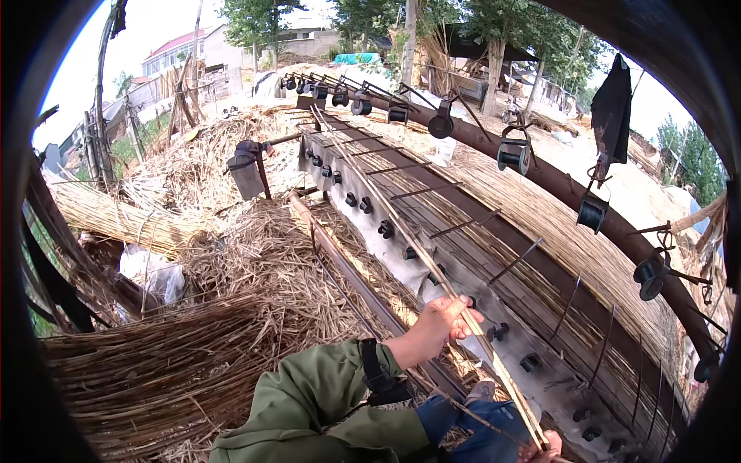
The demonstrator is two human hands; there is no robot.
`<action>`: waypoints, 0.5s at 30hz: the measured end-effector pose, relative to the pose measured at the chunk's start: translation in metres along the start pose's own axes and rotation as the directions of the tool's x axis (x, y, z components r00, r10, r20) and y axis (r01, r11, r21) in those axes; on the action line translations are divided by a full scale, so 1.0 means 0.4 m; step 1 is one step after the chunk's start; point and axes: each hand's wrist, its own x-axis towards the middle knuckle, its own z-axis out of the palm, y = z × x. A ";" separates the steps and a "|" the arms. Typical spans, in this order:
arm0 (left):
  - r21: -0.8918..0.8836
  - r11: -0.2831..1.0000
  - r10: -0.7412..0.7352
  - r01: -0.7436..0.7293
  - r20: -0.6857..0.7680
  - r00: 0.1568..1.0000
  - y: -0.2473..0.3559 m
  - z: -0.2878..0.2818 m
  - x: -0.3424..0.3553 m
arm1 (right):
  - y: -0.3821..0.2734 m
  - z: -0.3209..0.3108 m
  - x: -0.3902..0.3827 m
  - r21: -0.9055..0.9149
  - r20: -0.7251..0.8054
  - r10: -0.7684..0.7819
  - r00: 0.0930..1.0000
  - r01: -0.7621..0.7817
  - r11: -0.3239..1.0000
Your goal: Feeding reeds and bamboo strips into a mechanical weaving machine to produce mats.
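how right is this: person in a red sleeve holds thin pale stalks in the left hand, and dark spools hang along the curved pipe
The colour is wrong: in the head view the sleeve is green, not red. The left hand holds thin pale stalks, and dark spools hang along the curved pipe.

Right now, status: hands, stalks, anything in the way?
Left hand: grip closed on long stalks. Right hand at their near end, grip partly out of frame. Stalks pass in front of black spools; contact unclear.

Left grip [443, 329] curled, right grip [546, 447] lower
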 end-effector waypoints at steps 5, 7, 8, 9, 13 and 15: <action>0.101 0.944 -0.323 0.315 0.077 0.943 -0.042 0.045 -0.059 | 0.051 0.004 0.009 0.377 0.053 0.221 0.974 -0.224 0.899; 0.136 0.954 -0.269 0.266 0.000 0.963 -0.039 0.053 -0.067 | 0.061 -0.012 -0.002 0.021 0.158 -0.025 0.987 0.022 1.000; 0.055 0.985 -0.164 0.163 0.021 0.986 -0.037 0.060 -0.065 | 0.052 -0.041 -0.013 0.057 0.189 0.194 0.963 -0.208 0.976; 0.060 0.991 -0.120 0.120 -0.002 0.993 -0.033 0.069 -0.055 | 0.070 -0.037 0.000 0.327 0.155 0.075 0.985 -0.123 0.937; 0.007 0.999 0.034 -0.036 0.182 0.983 -0.047 0.113 0.033 | 0.072 -0.117 -0.028 0.630 -0.371 0.463 0.805 -0.148 0.763; -0.029 0.999 0.037 -0.033 0.149 0.988 -0.059 0.138 0.109 | 0.069 -0.176 -0.052 0.683 -0.415 0.472 0.778 -0.076 0.726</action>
